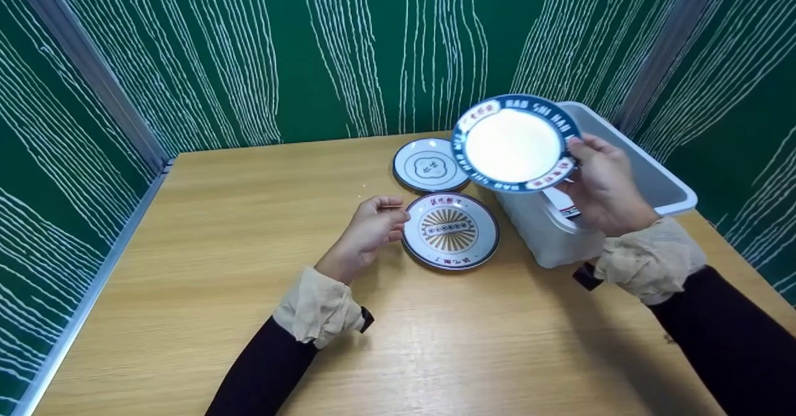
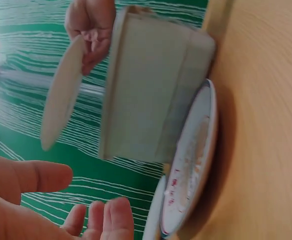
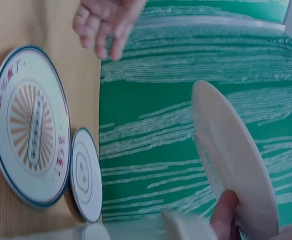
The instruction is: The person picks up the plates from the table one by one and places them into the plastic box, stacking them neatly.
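Note:
My right hand (image 1: 606, 183) pinches the rim of a dark-blue-bordered plate (image 1: 513, 145), held up and tilted beside a whitish plastic bin (image 1: 547, 239). Its white centre faces the head camera, and the right wrist view catches it nearly edge-on, with a thumb on its rim. On the table, a white plate with a brown sunburst (image 1: 451, 231) lies right of my left hand (image 1: 373, 226). That hand holds nothing, its fingertips close by the plate's left edge and its thumb apart in the left wrist view. Just behind, a smaller white plate (image 1: 429, 165) is partly hidden by the raised one.
Inside the bin, part of another plate (image 1: 564, 203) shows beneath my right hand. The wooden table (image 1: 236, 248) ends at a green wall (image 1: 379, 49) with white streaks, and metal posts (image 1: 99, 61) stand at the corners.

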### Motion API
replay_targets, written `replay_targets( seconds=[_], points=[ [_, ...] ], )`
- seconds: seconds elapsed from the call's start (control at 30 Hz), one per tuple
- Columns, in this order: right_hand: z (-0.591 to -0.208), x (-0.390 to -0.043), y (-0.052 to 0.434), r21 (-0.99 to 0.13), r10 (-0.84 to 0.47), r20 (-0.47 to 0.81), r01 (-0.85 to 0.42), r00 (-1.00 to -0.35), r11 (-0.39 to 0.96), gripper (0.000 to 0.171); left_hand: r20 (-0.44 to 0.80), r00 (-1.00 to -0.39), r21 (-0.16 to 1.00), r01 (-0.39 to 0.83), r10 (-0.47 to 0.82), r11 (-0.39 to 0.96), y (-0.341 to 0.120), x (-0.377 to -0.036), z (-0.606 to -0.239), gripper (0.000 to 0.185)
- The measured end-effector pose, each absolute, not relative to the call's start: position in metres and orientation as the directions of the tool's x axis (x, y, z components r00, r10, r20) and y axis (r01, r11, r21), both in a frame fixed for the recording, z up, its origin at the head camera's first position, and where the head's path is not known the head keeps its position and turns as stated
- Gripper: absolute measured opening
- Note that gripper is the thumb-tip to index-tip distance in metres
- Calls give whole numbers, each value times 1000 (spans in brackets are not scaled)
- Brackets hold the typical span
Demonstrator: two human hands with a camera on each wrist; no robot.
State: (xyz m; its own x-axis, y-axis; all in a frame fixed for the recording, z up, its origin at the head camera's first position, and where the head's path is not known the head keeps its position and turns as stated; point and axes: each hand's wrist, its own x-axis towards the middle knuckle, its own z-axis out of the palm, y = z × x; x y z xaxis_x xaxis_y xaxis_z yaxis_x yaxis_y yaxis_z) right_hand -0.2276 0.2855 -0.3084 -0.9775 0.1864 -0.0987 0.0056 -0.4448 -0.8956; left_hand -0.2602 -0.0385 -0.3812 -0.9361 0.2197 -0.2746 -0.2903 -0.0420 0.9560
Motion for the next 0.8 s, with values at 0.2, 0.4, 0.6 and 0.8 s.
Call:
replay_targets(
  seconds=[0.2,0.4,0.6,0.8],
  points=[
    [-307,-233,308,-835,264,-207,29,-942,-549,32,-308,-914,951,-289,263,109,-41,-271,-393,53],
    [-309,-242,327,-818,327,-287,53,-900,-572,49,-313,-907,949,-283,282,141,-39,-278,-402,55],
    [-313,-245,343,-776,341,-347,64,-874,-627,45,-333,-905,942,-308,266,133,-34,-285,-412,55],
    [-317,-247,354,-758,332,-350,57,-876,-650,46,-364,-897,931,-349,249,102,-31,-294,-418,54]
  ],
)
